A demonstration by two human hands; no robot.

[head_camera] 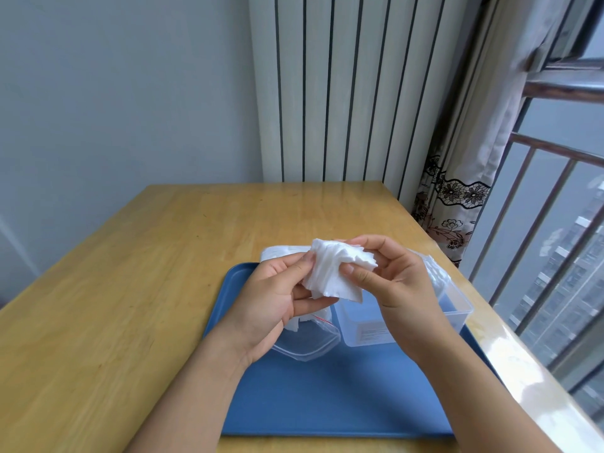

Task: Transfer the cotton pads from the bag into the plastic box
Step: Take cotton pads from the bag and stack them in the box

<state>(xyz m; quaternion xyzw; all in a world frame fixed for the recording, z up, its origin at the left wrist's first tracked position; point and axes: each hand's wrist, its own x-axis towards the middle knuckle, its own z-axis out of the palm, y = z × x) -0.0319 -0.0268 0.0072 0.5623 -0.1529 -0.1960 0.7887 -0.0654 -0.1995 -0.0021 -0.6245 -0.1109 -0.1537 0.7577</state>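
Two bare forearms reach up from the bottom edge, ending in the left hand (271, 302) and the right hand (395, 282), with no sleeves, rings, watch or bracelet showing, and short, seemingly unpainted fingernails, though the soft focus leaves that uncertain.

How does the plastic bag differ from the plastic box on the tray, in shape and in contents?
The bag is soft and crumpled and lies flat under the left hand; the box is rigid, straight-walled and stands upright. The bag shows some white pads at its mouth; the visible part of the box shows none, though the right hand hides some of it. Both are clear plastic and sit on the blue tray.
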